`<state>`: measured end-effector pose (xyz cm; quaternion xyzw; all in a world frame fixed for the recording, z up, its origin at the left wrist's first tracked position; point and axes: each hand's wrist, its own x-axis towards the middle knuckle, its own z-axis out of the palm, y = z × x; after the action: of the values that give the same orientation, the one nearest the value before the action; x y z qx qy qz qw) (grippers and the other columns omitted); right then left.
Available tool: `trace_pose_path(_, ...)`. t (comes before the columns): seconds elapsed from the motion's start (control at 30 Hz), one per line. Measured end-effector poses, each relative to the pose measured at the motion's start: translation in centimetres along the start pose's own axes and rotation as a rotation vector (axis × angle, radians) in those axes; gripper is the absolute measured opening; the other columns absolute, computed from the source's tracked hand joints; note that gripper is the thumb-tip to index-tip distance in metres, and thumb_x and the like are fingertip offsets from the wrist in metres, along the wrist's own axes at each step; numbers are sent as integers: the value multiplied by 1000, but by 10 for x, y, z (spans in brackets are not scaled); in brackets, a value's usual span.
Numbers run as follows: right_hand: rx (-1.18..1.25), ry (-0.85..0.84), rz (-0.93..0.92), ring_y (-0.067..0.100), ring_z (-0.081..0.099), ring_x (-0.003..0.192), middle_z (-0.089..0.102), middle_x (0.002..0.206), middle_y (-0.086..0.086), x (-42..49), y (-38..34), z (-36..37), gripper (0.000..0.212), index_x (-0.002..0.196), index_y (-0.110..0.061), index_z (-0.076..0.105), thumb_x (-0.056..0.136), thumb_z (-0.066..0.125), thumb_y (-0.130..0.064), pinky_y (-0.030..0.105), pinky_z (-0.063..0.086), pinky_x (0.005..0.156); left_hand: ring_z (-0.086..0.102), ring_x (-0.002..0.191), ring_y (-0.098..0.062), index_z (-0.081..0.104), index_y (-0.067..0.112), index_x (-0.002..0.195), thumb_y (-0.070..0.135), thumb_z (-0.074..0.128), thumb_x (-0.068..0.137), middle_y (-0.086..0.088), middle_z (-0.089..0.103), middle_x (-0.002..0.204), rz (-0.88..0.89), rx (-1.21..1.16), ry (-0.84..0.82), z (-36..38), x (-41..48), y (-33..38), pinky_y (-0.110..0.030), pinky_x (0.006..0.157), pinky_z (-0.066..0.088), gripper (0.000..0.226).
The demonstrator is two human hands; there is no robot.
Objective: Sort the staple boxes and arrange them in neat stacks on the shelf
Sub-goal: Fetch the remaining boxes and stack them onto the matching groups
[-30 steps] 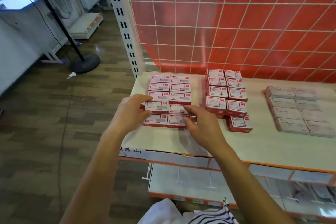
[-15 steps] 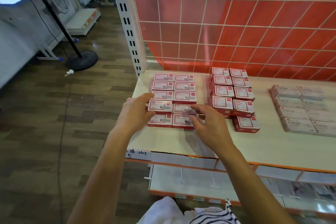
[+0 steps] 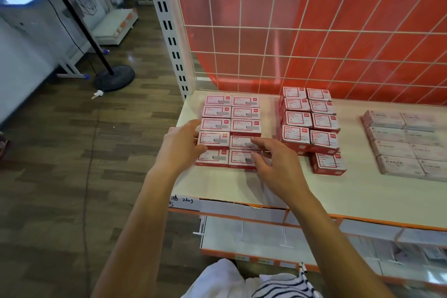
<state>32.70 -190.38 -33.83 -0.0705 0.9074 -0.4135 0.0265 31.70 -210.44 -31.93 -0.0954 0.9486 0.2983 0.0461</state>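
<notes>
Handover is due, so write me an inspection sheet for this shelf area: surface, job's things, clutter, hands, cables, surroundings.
Surface: cream shelf with an orange front edge.
Job's things: left block of red boxes in two columns; middle block stacked higher, with a single box at its front right; pale boxes to the right.
Clutter: small white item on the floor.
Hands: left hand grips the left block's left side; right hand touches its right front boxes.
Cables: thin black cord along the floor.
Surroundings: red grid panel behind, fan stand, lower shelf beneath.
</notes>
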Motion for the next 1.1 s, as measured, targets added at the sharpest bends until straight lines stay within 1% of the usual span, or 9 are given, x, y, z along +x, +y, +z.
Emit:
trace_pose_path(0.13,17,4,-11,12,55,113,60,126,-2,-2,0,-4,37,129,-17,56,93,58,-20,29,47,99,60,111,-18,38,26,142,21,68,87,-1,66,118,-16,39,-29,-1,0,2,-39,93,50,63)
trace_pose_path(0.23,39,55,-45,3,54,102,60,115,-11,-5,1,-9,32,125,-17,59,93,58,-21,8,45,84,48,121,-21,35,25,141,24,65,88,-3,54,130,-12,148,20,0,-4,10,-40,98,43,62)
trace_pose_path(0.3,39,130,-47,2,52,96,59,109,-11,-7,3,-17,30,122,-14,61,92,59,-17,3,40,78,36,128,-21,35,26,140,22,63,87,-3,42,138,36,201,129,2,-7,22,-39,102,37,60)
trace_pose_path(0.4,-15,277,-64,10,56,95,65,112,2,-7,14,-34,28,117,-11,64,89,62,-10,24,50,87,30,132,-19,41,22,138,18,62,88,-1,38,142,145,133,243,11,-8,45,-35,107,31,55)
trace_pose_path(0.5,-40,388,-25,24,59,107,63,119,7,-7,26,-53,30,116,-11,63,87,64,-8,43,50,95,41,128,-17,45,21,138,24,62,90,0,46,140,224,77,197,28,-5,70,-32,108,30,51)
trace_pose_path(0.7,-104,424,143,27,52,114,60,122,9,-8,57,-83,42,125,-12,58,84,66,-11,37,40,96,63,99,-15,55,18,128,41,63,88,1,66,117,245,110,-43,73,2,110,-30,87,47,46)
trace_pose_path(0.87,-97,289,319,23,55,116,59,129,7,-6,75,-94,53,135,-14,49,86,66,-24,35,43,94,63,97,-18,65,20,117,33,67,87,-1,70,110,296,102,-28,88,2,124,-23,80,41,34)
trace_pose_path(1.0,-70,265,284,20,63,103,68,114,2,-4,83,-97,36,123,-19,61,88,62,-25,34,49,88,56,86,-14,68,16,114,38,67,86,-4,70,107,196,115,-29,92,6,126,-22,74,38,36)
trace_pose_path(1.1,-44,274,272,18,64,100,69,112,1,-4,85,-98,30,120,-19,64,90,61,-22,34,51,88,59,93,-17,67,15,115,41,67,85,-4,70,108,176,109,-16,94,5,128,-22,75,38,39)
